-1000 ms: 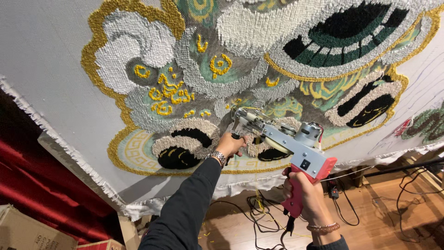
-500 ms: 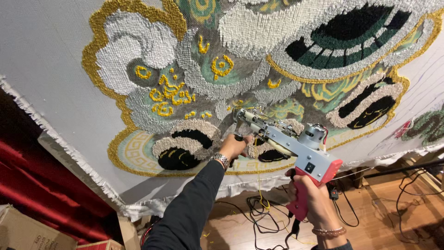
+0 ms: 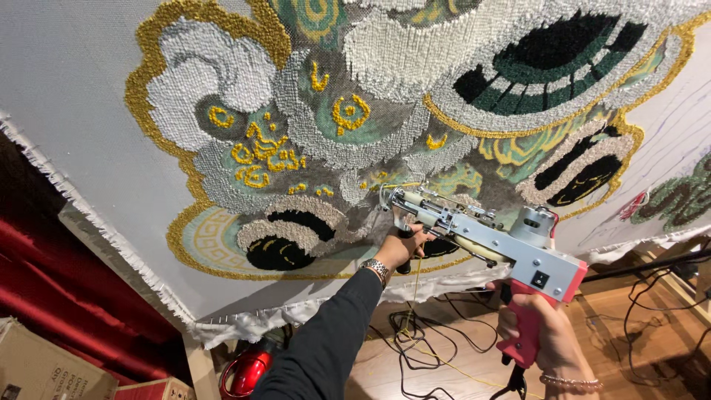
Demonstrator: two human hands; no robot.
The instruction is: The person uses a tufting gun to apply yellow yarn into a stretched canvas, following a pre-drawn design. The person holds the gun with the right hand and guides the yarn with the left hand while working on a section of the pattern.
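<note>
Hands work apart on a grey metal tufting gun with pink grip (image 3: 503, 248): right hand (image 3: 541, 333) clamps the grip at five o'clock, left hand (image 3: 404, 244), arm outstretched, wraps the front handle, nose pressed against the stretched multicoloured tufted rug cloth (image 3: 333, 118).

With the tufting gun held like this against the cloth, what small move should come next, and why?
Probably guide the tufting gun slowly along the grey patch. Its tip touches the stretched cloth beside finished loops, the left hand steadies the front handle, and the right hand holds the pink handle.
</note>
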